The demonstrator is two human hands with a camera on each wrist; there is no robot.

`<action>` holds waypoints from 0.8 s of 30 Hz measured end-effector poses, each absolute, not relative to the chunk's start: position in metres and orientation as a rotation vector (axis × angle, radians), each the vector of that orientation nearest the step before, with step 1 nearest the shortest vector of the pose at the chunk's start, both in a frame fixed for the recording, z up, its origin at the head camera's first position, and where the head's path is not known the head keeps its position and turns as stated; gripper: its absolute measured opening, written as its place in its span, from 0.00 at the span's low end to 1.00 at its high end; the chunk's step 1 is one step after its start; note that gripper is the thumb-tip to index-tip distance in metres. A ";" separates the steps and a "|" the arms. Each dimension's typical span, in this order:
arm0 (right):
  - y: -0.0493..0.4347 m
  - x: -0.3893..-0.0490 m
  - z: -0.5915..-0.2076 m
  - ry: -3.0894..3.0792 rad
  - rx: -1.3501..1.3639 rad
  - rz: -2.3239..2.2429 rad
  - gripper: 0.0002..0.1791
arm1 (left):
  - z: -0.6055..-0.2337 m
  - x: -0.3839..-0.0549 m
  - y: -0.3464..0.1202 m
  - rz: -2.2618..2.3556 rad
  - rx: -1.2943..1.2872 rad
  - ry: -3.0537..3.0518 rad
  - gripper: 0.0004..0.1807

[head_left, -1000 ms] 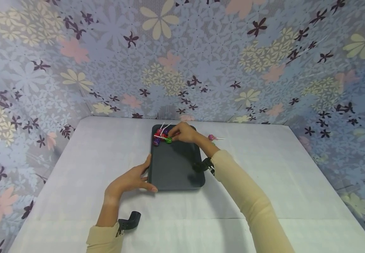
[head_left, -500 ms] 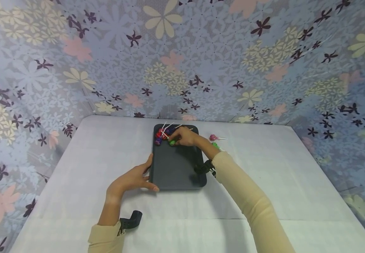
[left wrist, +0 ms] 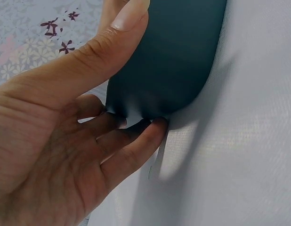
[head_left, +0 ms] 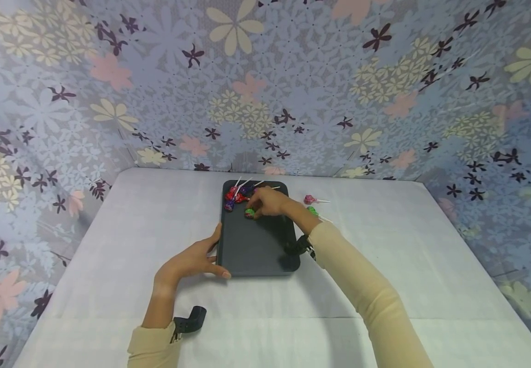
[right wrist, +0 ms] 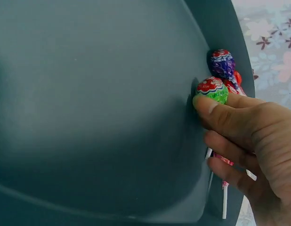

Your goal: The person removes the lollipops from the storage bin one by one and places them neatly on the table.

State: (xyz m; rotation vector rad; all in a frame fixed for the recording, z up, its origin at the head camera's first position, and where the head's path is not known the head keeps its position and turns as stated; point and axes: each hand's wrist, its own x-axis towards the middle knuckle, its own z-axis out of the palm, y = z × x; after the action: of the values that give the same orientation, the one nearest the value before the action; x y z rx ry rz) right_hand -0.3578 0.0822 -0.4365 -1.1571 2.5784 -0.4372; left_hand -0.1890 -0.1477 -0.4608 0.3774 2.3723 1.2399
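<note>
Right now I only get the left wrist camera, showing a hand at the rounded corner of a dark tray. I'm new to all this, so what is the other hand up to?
Observer: The right hand pinches a green-and-red-wrapped lollipop.
Operator: Ooh, sweets! Is there anything else inside that tray?
Observer: Yes, a purple-and-red-wrapped lollipop lies among others bunched toward the tray's far left corner.
Operator: And has any candy been left outside?
Observer: Two lie on the white table to the right of the tray: a pink-wrapped lollipop and a green-wrapped lollipop partly hidden by the right arm.
</note>
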 end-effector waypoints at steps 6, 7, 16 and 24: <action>0.081 -0.357 -0.439 2.611 -1.091 -0.449 0.16 | -0.464 -0.190 -0.148 1.264 0.411 2.365 0.71; 0.081 -0.357 -0.440 2.608 -1.101 -0.452 0.16 | -0.464 -0.190 -0.148 1.262 0.414 2.370 0.71; 0.084 -0.356 -0.444 2.516 -1.129 -0.518 0.25 | -0.464 -0.189 -0.148 1.261 0.415 2.382 0.70; 0.084 -0.354 -0.443 2.495 -1.153 -0.520 0.20 | -0.464 -0.188 -0.148 1.267 0.420 2.372 0.70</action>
State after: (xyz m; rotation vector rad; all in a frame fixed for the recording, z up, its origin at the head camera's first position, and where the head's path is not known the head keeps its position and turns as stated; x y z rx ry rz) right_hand -0.3540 0.0839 -0.4432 -1.1532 2.4946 -0.5202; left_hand -0.1880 -0.1477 -0.4641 0.4197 2.3716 1.2674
